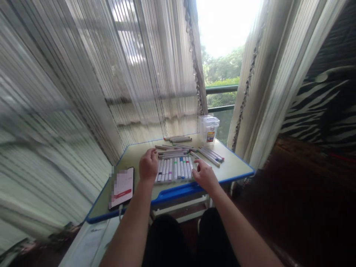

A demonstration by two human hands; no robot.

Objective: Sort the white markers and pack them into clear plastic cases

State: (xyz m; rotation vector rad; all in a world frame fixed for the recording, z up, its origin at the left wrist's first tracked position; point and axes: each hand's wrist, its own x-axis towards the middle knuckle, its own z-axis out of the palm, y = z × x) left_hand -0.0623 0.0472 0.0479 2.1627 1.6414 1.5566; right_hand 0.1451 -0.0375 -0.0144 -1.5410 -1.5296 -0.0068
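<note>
A row of white markers with coloured bands lies side by side in a shallow clear tray near the table's front edge. My left hand is at the tray's left end with its fingers curled in. Whatever it may hold is hidden behind the fingers. At the right end of the row is my right hand, thumb and index finger apart, close to the last marker. Behind the tray, several loose markers lie across one another, and another group of markers fans out to the right.
A clear plastic container with a label stands at the table's back right. A phone with a cable lies at the left. The table has a blue rim, and sheer curtains hang close behind it.
</note>
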